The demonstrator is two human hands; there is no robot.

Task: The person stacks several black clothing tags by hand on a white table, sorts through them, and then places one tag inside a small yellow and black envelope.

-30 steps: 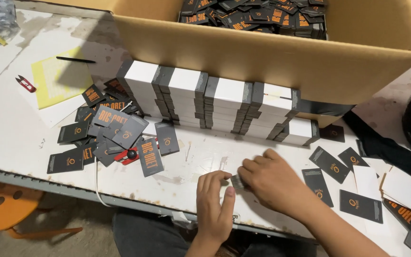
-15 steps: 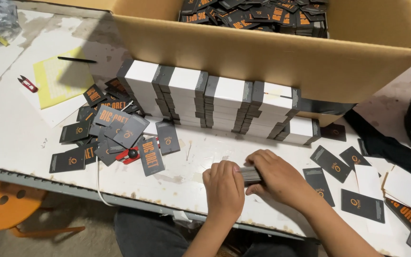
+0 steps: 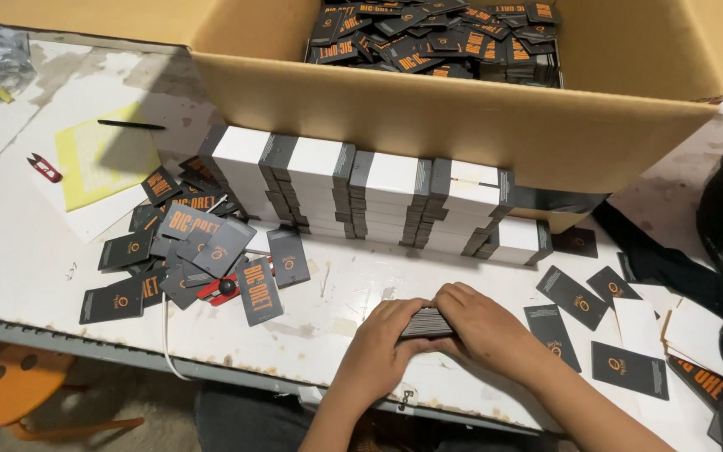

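Both hands sit in front of the cardboard box [image 3: 453, 125], knuckles up: left hand [image 3: 376, 350] and right hand [image 3: 485, 322] face each other, fingers [image 3: 416, 307] curled inward, forearms angling back.

Cardboard box [image 3: 462, 125] at back of worktop [image 3: 27, 251], loose tags inside; bundled stacks [image 3: 370, 197] before it. Scattered tags [image 3: 186, 243] left, more tags [image 3: 596, 326] right, small stack [image 3: 426, 322] front, probably between both hands.

open cardboard box [image 3: 462, 125] holding dark tags, white-topped stacks [image 3: 361, 197] against its front, loose dark tags [image 3: 186, 243] left, red snips [image 3: 45, 167], yellow sheet [image 3: 98, 159], orange stool [image 3: 10, 393]
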